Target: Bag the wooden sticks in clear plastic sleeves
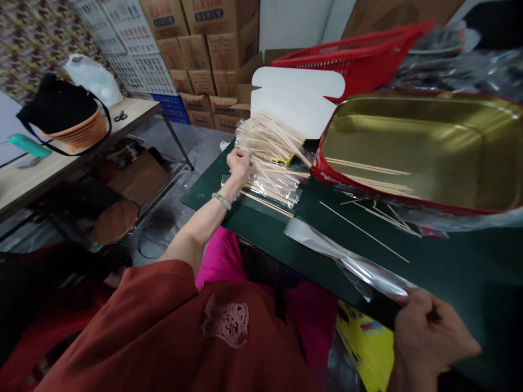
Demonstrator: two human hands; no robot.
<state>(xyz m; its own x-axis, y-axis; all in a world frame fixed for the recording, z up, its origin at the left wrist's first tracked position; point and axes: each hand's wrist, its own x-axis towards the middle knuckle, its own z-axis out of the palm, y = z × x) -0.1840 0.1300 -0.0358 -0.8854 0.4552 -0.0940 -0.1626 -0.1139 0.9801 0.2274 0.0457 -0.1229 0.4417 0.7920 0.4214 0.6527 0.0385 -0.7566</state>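
The right hand pinches the near end of one clear plastic sleeve, which runs leftward from its fingers along the near edge of the green table, its other end lying on the tabletop. The left hand, one bracelet at its wrist, has its fingers curled at the left side of the heaped wooden sticks and their clear wrapping; whether it grips them, I cannot tell. The heap lies just beside that hand, well apart from the right one. The table's left corner is near the left hand, and bare green surface shows between sleeve and red tin. One single stick lies there; the heap overlaps too much to count. Beyond stand one white flap and one red basket
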